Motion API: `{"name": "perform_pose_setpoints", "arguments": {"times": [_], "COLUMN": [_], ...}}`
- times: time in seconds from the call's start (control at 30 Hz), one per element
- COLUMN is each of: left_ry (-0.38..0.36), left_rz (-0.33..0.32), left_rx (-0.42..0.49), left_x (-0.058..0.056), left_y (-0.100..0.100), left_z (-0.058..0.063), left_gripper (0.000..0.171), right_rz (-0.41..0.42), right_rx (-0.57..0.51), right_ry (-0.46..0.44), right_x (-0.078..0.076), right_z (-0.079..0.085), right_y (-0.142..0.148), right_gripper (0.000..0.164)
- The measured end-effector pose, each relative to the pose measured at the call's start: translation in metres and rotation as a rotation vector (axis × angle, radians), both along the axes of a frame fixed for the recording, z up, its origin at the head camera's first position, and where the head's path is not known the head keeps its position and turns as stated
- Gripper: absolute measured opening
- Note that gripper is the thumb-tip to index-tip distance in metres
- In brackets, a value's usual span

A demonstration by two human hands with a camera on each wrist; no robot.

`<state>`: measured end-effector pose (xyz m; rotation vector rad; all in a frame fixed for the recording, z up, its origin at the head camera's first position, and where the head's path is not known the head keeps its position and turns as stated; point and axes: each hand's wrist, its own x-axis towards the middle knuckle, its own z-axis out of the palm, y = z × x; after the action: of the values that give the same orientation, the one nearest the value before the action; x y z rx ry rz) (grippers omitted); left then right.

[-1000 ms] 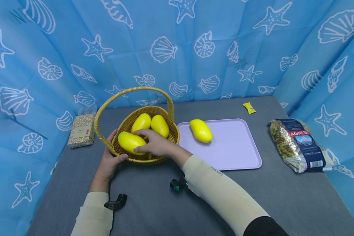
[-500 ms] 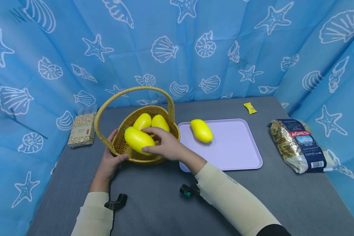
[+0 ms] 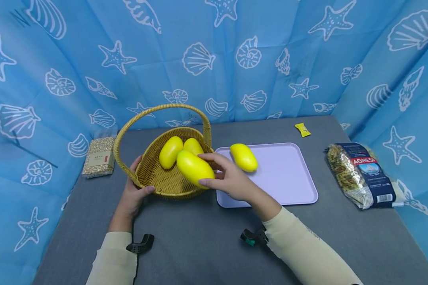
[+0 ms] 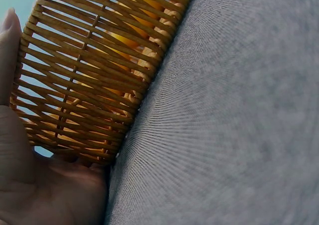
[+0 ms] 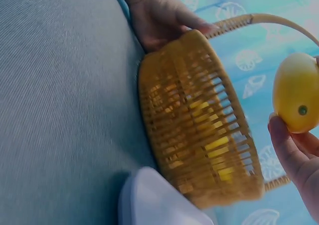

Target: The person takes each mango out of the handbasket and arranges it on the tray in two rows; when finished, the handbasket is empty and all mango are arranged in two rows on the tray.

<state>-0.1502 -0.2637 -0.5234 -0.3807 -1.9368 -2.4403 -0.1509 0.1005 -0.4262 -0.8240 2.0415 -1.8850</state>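
Observation:
My right hand (image 3: pixel 237 183) pinches a yellow mango (image 3: pixel 195 168) between thumb and fingers, above the right rim of the wicker basket (image 3: pixel 164 181). In the right wrist view the held mango (image 5: pixel 297 93) shows its small green stem spot, clear above the basket side. Two more mangoes, a left one (image 3: pixel 171 152) and a right one (image 3: pixel 193 146), lie inside the basket toward the back; the held one partly covers the right one. My left hand (image 3: pixel 134 198) grips the basket's left side, thumb over the rim. Another mango (image 3: pixel 244 157) rests on a pale purple tray (image 3: pixel 281 176).
The basket's tall handle (image 3: pixel 160 107) arches over it. A vacuum-packed bag of grains (image 3: pixel 99 157) lies at the left. To the right are a pasta bag (image 3: pixel 365 174) and a small yellow wrapped candy (image 3: pixel 302 130). A blue curtain (image 3: pixel 228 79) hangs behind the table.
My right hand has lifted the mango from the basket's front left and carried it right, to over the right rim. The left hand has stayed on the basket.

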Motion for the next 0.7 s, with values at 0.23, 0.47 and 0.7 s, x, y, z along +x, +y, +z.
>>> {"name": "perform_pose_setpoints", "arguments": {"times": [0.23,0.47,0.7], "left_ry": [0.001,-0.009,-0.013], "left_rz": [-0.001,0.009,0.006], "left_rx": [0.011,0.010,0.003], "left_x": [0.001,0.002,0.001], "left_y": [0.000,0.001,0.002], "left_z": [0.001,0.003,0.002], "left_gripper": [0.112,0.110,0.108], "right_rz": [-0.065,-0.115,-0.204], "right_rx": [0.030,0.044,0.076], "right_ry": [0.047,0.054,0.069], "right_x": [0.008,0.014,0.014], "right_z": [-0.001,-0.004,-0.006], "right_y": [0.030,0.058,0.084], "right_gripper": [0.067,0.068,0.069]}}
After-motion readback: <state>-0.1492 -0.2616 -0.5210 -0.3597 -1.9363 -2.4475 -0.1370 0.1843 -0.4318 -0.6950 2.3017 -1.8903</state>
